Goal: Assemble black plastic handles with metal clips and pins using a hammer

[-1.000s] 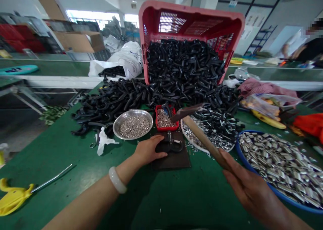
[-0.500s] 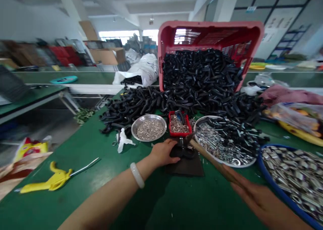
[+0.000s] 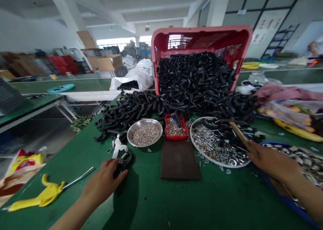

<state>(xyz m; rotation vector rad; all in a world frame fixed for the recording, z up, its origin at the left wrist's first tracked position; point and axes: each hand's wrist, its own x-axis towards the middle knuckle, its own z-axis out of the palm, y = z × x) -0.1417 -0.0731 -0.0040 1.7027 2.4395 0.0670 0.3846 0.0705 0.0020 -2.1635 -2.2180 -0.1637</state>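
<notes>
My left hand (image 3: 107, 177) is closed around a black curved plastic part (image 3: 129, 158) with a shiny metal piece on it. It is held over the green table, left of a brown square pad (image 3: 180, 161). My right hand (image 3: 274, 161) grips the wooden handle of a hammer (image 3: 242, 138), between the white tray of screws and the blue tray. The hammer's head cannot be made out against the black parts. Beyond the pad stands a small red box (image 3: 185, 135) of small metal pieces. To its left is a metal bowl (image 3: 130, 140) of tiny fasteners.
A pink crate (image 3: 154, 68) spills black parts across the back. The white tray (image 3: 193, 140) holds screws, washers and black parts. At the right is a blue-rimmed tray (image 3: 274, 189) of metal pieces. A yellow-handled tool (image 3: 50, 193) lies at left near white tissue (image 3: 118, 145).
My left hand has moved left from the pad with the black part, leaving the pad bare. My right hand has drawn the hammer right and away from the pad. The view has shifted slightly.
</notes>
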